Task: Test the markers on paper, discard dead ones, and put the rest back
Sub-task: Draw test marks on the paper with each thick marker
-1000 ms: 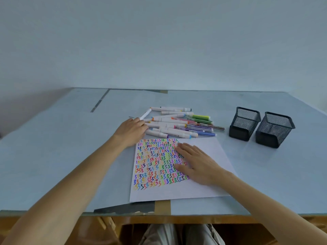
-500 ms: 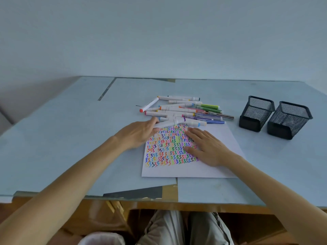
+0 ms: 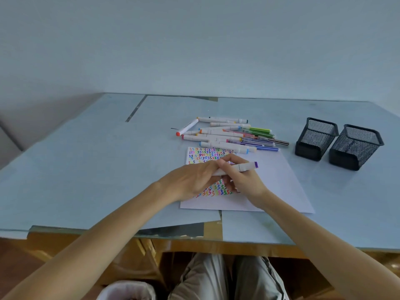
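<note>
A white marker with a purple cap point(image 3: 242, 167) is held level above the paper point(image 3: 270, 185), purple end pointing right. My left hand point(image 3: 192, 180) grips its left end and my right hand point(image 3: 242, 180) wraps around its middle. The white sheet carries rows of coloured zigzag test marks, partly hidden under both hands. A pile of several markers and thin pens point(image 3: 229, 135) lies just beyond the paper's far edge. One orange-tipped marker point(image 3: 187, 127) lies at the pile's left.
Two black mesh pen holders point(image 3: 316, 138) point(image 3: 355, 147) stand side by side at the right of the table. A bin with a pale liner point(image 3: 127, 291) sits on the floor below the table's near edge, beside my knees.
My left hand took a purple-capped marker from the pile and carried it over the paper. My right hand lifted off the sheet and closed around the marker too.
</note>
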